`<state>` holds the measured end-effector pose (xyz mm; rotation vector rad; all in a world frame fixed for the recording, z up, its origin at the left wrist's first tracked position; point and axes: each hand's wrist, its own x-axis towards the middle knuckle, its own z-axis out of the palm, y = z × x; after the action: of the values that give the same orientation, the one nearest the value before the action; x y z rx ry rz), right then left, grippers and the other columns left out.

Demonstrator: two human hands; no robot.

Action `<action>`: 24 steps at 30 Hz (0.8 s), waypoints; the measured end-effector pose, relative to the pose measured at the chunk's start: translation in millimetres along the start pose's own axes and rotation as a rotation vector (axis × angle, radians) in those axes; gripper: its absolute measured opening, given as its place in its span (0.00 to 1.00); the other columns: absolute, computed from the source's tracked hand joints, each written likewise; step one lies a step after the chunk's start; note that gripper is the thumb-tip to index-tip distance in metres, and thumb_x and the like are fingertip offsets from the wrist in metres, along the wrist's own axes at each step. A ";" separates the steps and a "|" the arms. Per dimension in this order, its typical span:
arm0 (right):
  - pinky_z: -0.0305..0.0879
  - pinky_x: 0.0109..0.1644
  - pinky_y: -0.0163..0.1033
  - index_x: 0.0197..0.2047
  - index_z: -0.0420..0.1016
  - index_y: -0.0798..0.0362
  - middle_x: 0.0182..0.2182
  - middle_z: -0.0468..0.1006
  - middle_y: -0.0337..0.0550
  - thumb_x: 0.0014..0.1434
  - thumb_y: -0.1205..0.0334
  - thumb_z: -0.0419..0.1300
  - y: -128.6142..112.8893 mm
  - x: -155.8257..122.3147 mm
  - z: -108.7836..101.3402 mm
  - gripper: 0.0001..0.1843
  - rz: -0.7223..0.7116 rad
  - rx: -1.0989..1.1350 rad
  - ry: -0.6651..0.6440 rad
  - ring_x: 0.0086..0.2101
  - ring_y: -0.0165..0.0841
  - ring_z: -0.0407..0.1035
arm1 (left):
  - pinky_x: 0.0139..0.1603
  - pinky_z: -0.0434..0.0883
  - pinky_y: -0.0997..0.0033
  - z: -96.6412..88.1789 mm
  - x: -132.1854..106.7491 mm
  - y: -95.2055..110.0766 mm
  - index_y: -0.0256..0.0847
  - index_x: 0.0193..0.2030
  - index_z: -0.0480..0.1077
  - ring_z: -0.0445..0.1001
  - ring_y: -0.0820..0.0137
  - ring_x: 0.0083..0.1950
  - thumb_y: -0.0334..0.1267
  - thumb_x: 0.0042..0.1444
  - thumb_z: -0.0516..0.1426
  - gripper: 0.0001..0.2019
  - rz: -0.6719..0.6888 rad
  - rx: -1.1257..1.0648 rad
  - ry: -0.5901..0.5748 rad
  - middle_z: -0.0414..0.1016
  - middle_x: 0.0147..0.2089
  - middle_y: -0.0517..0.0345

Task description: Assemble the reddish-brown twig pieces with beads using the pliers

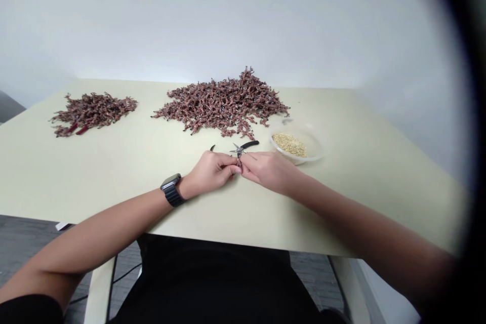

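My left hand (210, 171), with a dark watch on its wrist, pinches a small brown piece (239, 163) between thumb and forefinger. My right hand (268, 169) meets it from the other side, its closed fingertips on the same piece. Fingers cover most of it; it looks like the glossy brown pieces heaped on the table. Just beyond my fingertips lies a pair of pliers (249, 145) with dark handles and pointed metal jaws. A clear round bowl (317, 154) holding many tiny gold-coloured bits (290, 145) stands right behind my right hand.
A large heap of brown pieces (224, 104) spreads over the back middle of the pale table (125, 182). Farther left is a smaller heap (96, 110), with two dark red things (81, 130) at its front edge. A white wall (212, 15) rises behind.
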<state>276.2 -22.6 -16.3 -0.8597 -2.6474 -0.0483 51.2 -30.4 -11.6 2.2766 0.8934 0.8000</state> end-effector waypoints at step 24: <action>0.45 0.18 0.33 0.28 0.69 0.51 0.18 0.57 0.30 0.65 0.60 0.52 -16.3 7.1 2.6 0.13 0.642 1.307 -0.101 0.16 0.24 0.47 | 0.43 0.78 0.70 -3.9 -5.5 -12.7 0.34 0.49 0.77 0.81 0.68 0.42 0.27 0.67 0.52 0.12 0.297 0.305 0.062 0.82 0.43 0.47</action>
<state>260.6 -31.6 -15.0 -1.0622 -1.6840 1.6452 40.1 -25.5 -19.3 2.7096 0.7562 0.9172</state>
